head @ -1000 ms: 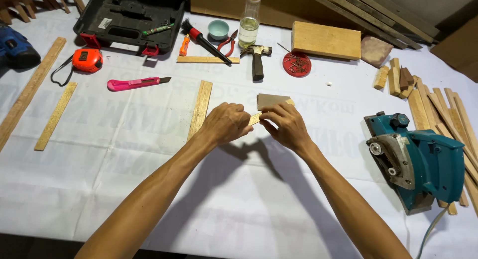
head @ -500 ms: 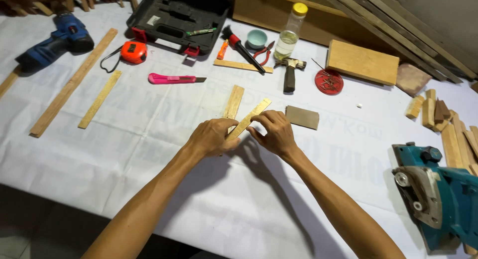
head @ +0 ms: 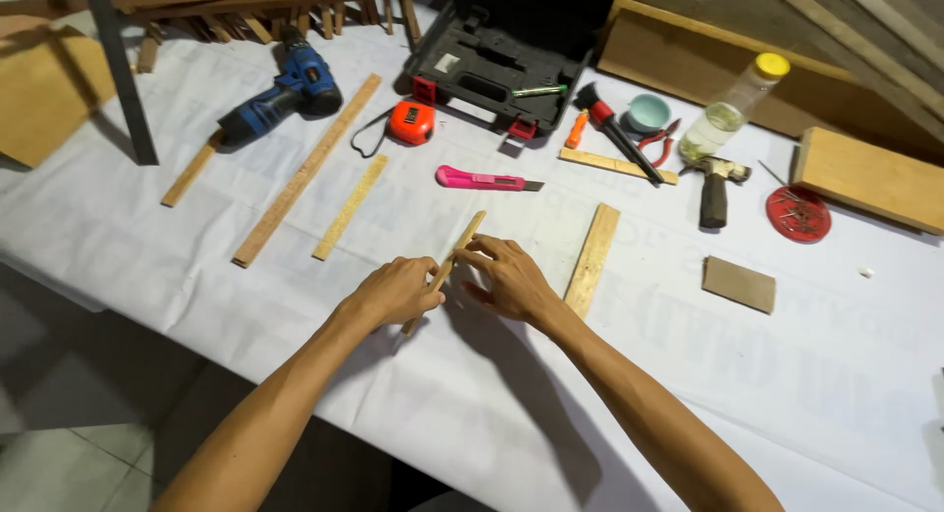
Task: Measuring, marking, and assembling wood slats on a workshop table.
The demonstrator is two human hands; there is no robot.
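A thin wooden strip (head: 447,268) is gripped near its lower end by the left hand (head: 393,291), whose fingers are curled around it, while it is pinched further up by the fingertips of the right hand (head: 511,276). Just to the right of the right hand a wider wooden slat (head: 593,258) is laid on the white-covered table (head: 767,394), and beyond both hands a pink utility knife (head: 487,180) is seen.
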